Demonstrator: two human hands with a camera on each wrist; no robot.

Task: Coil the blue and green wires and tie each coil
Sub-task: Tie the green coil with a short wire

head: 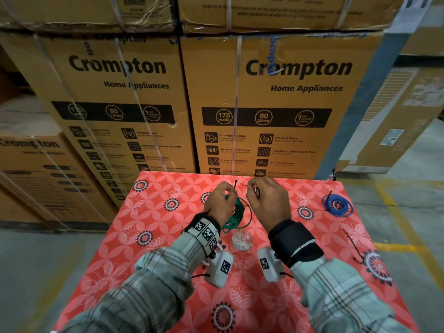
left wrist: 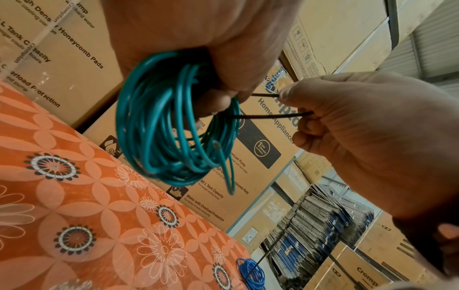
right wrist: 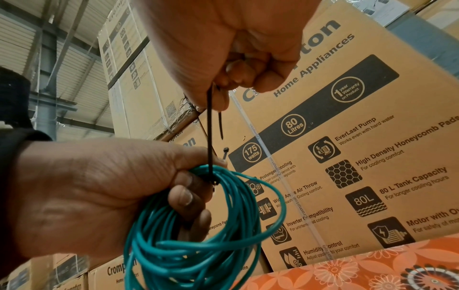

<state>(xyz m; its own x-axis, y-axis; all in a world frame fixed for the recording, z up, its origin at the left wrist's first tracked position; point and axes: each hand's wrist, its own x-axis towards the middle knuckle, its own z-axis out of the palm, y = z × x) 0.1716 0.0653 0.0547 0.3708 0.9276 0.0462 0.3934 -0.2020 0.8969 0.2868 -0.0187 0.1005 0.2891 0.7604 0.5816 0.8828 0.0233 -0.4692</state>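
My left hand (head: 222, 197) grips the green wire coil (head: 236, 216) above the red flowered table (head: 168, 236); the coil hangs below the fist. A black cable tie (right wrist: 210, 137) loops round the green wire coil (right wrist: 203, 235), and my right hand (head: 263, 197) pinches the tie's tail close beside the left hand. From the left wrist, the cable tie (left wrist: 268, 115) runs from the green coil (left wrist: 171, 121) to the right hand (left wrist: 360, 137). The blue wire coil (head: 337, 205) lies at the table's right, with a black tie round it.
A loose black cable tie (head: 353, 246) lies near the table's right edge. A small clear bowl (head: 242, 240) sits between my wrists. Stacked cardboard boxes (head: 264, 104) stand right behind the table's far edge. Concrete floor lies on both sides.
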